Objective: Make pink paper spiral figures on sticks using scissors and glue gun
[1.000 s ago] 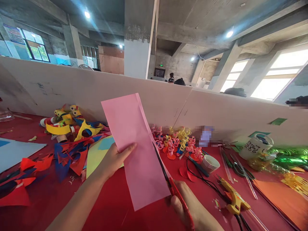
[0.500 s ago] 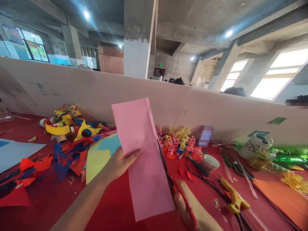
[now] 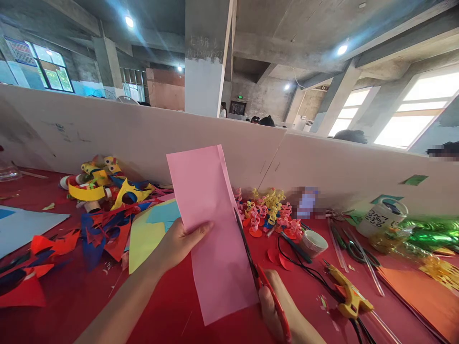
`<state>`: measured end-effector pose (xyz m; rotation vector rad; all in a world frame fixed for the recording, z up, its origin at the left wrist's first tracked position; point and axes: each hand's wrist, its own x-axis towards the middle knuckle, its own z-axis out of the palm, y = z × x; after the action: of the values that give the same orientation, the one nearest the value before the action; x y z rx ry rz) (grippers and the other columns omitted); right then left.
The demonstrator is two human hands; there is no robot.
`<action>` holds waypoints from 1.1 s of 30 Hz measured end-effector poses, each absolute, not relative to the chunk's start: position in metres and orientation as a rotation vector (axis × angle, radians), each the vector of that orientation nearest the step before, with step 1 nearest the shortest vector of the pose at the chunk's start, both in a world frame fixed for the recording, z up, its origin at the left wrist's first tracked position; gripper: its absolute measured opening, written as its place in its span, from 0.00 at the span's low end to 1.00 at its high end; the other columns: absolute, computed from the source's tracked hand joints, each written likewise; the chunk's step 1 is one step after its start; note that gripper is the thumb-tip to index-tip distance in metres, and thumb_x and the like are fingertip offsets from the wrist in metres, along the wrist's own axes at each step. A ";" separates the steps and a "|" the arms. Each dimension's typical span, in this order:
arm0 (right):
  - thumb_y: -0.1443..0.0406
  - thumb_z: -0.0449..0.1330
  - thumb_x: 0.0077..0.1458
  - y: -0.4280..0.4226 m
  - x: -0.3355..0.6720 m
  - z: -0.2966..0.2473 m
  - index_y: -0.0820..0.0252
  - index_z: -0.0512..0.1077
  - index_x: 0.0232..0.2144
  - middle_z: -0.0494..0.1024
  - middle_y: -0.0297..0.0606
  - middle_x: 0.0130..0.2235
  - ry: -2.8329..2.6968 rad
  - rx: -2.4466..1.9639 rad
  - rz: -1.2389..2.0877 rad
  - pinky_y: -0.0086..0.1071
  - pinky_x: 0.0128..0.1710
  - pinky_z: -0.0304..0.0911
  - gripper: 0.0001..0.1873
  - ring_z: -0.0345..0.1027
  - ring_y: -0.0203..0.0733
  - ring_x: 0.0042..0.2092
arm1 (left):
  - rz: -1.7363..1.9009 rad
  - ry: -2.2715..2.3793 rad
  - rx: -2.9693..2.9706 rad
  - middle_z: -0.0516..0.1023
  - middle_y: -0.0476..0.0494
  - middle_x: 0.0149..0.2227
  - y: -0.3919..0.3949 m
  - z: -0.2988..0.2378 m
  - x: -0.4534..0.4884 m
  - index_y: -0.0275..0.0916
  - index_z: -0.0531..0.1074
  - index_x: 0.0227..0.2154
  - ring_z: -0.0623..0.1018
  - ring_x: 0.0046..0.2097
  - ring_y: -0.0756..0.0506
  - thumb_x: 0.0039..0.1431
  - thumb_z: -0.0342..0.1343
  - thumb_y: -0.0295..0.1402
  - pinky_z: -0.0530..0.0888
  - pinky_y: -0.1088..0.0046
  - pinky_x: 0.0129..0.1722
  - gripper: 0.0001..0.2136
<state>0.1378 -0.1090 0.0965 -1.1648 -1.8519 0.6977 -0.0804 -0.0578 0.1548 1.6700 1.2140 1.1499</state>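
A sheet of pink paper point(image 3: 215, 248) stands tilted above the red table, pinched near its left edge by my left hand point(image 3: 188, 241), the thumb flat on its face. Red-handled scissors point(image 3: 263, 277) are in my right hand point(image 3: 274, 303) at the sheet's right edge. Their dark blades run up along that edge, at a narrow strip folded or partly cut there. Part of the blades is hidden by the paper. Behind the sheet lie yellow paper point(image 3: 145, 241) and light blue paper point(image 3: 161, 214).
Right of the scissors are curled paper figures point(image 3: 270, 205), a paper cup point(image 3: 313, 242), a yellow glue gun point(image 3: 347, 286) with its cord, and orange paper point(image 3: 419, 296). Coloured scraps point(image 3: 107, 229) and light blue sheets point(image 3: 28, 231) lie left. A pale partition point(image 3: 143, 129) stands behind.
The scissors have shifted slightly and their blades look closer together. The lower end of the pink paper has moved up a little. My left hand keeps its hold.
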 end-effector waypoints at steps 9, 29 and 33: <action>0.36 0.33 0.50 -0.108 0.136 0.101 0.60 0.63 0.17 0.63 0.34 0.17 -1.890 -1.094 0.842 0.27 0.16 0.51 0.39 0.55 0.34 0.19 | 1.177 1.129 1.522 0.80 0.41 0.41 -0.057 0.153 -0.083 0.38 0.75 0.38 0.75 0.46 0.36 0.51 0.56 0.46 0.74 0.65 0.40 0.18; 0.40 0.31 0.54 -0.107 0.142 0.116 0.61 0.71 0.32 0.73 0.40 0.26 -2.024 -1.013 0.781 0.28 0.24 0.62 0.40 0.64 0.40 0.27 | 1.165 1.141 1.565 0.78 0.44 0.34 -0.054 0.151 -0.078 0.37 0.74 0.33 0.76 0.38 0.40 0.54 0.55 0.44 0.72 0.70 0.34 0.14; 0.39 0.30 0.53 -0.106 0.142 0.110 0.62 0.72 0.35 0.73 0.40 0.25 -2.003 -1.034 0.724 0.27 0.23 0.62 0.43 0.65 0.40 0.26 | 1.167 1.141 1.574 0.78 0.44 0.36 -0.054 0.150 -0.078 0.37 0.74 0.36 0.75 0.39 0.40 0.54 0.54 0.45 0.72 0.69 0.35 0.15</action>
<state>0.1423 -0.1059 0.1105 -1.0340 -2.0026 0.7237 -0.0783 -0.0541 0.1504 1.5745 1.1407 1.1669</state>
